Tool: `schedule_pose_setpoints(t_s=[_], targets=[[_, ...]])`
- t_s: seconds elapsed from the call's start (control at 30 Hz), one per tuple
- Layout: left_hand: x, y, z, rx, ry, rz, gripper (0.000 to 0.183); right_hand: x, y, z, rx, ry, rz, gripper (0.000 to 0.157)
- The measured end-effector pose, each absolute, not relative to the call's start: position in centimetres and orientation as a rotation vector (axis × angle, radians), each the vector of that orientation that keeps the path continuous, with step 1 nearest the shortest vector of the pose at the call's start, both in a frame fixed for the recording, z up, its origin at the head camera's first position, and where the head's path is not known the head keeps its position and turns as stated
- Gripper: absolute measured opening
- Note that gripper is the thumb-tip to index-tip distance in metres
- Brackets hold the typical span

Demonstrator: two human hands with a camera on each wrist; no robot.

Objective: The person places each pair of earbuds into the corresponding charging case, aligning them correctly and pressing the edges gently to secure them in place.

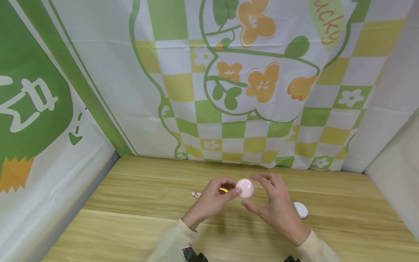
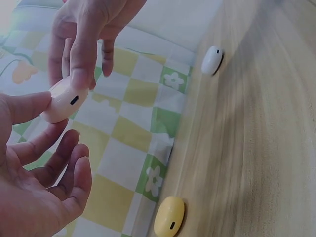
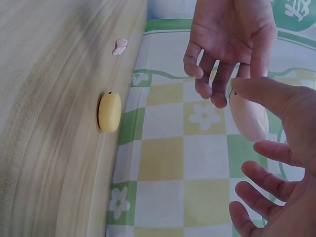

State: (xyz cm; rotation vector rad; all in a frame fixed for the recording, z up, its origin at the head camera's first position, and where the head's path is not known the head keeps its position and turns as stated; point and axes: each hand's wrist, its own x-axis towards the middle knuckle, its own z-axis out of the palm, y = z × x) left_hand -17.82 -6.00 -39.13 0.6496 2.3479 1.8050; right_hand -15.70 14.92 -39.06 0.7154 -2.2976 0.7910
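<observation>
My left hand (image 1: 211,199) pinches a glossy pink rounded case (image 1: 247,188) between thumb and fingers, held up above the table. A small dark slot shows on the case's side in the left wrist view. My right hand (image 1: 279,205) is beside it, thumb and index finger spread around the case with the fingertips right at its edge. In the right wrist view the right thumb overlaps the top of the case, and the other fingers are loosely bent. A yellow rounded case (image 2: 169,216) with a similar slot lies on the table, partly hidden behind the left hand in the head view.
On the wooden table (image 1: 131,203), a white rounded case (image 1: 301,210) lies beyond my right wrist. A small pale pink object (image 3: 120,46) is left of the yellow case. Behind the table hangs a green and yellow checked cloth (image 1: 232,131).
</observation>
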Motion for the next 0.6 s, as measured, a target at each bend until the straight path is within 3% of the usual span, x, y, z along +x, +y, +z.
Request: schedule_pose_setpoints(t_s=[0.6], targets=[[-17.86, -6.01, -38.76, 0.629, 2.321, 1.905, 0.023, -15.84, 15.52, -38.81, 0.55, -2.473, 1.335, 0.035]])
